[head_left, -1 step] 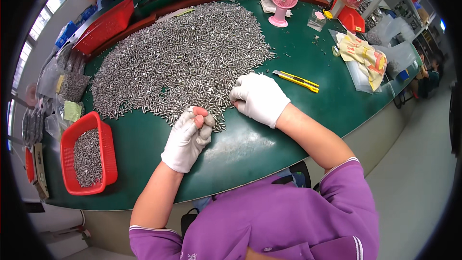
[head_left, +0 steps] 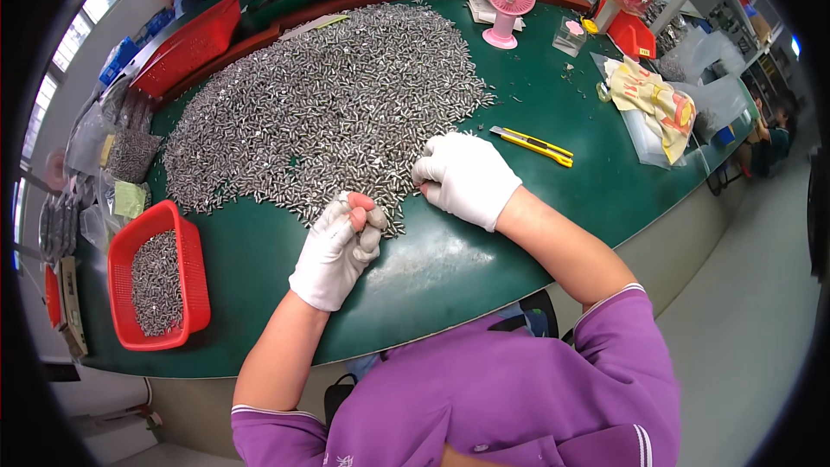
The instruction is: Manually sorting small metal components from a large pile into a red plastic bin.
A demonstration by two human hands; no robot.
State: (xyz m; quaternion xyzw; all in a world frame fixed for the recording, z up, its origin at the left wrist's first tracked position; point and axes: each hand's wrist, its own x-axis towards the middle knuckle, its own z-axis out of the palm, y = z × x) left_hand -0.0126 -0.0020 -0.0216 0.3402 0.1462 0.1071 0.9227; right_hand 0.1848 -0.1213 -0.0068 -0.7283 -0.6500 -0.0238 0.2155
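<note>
The left hand, in a white glove, is curled at the near edge of a wide heap of small metal pins, its fingers bunched together around a few of them. The right hand, also gloved in white, lies knuckles-up just right of it, fingertips pressed down into the near right fringe of the heap; whether it grips any pins cannot be told. The heap spreads over the middle of a green table, from near the hands to the far side. At the near left stands a red basket partly filled with the same pins. Right of the right hand lies a yellow utility knife. At the far side stands a small pink desk fan, and at the far left lies a larger red tray.
</note>
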